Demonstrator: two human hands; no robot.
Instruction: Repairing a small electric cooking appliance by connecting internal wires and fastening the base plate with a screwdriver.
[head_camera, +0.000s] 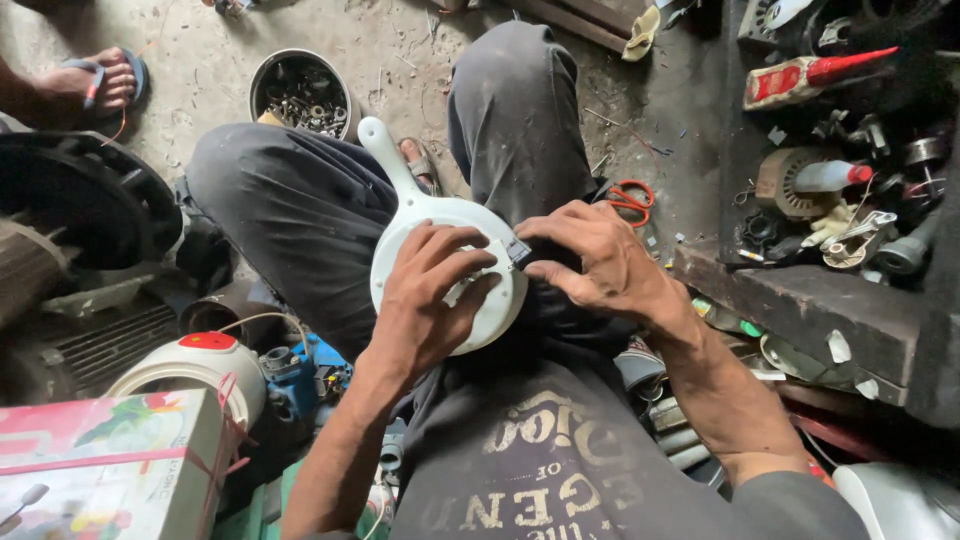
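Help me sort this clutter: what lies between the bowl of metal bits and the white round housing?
In the head view, only the person's dark-trousered left leg lies between the bowl and the white housing, whose handle reaches over it.

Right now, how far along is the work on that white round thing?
Done: nothing shows as finished. In hand: the left hand presses the white round casing on the lap, while the right hand pinches a small black part at its rim. What is left cannot be told.
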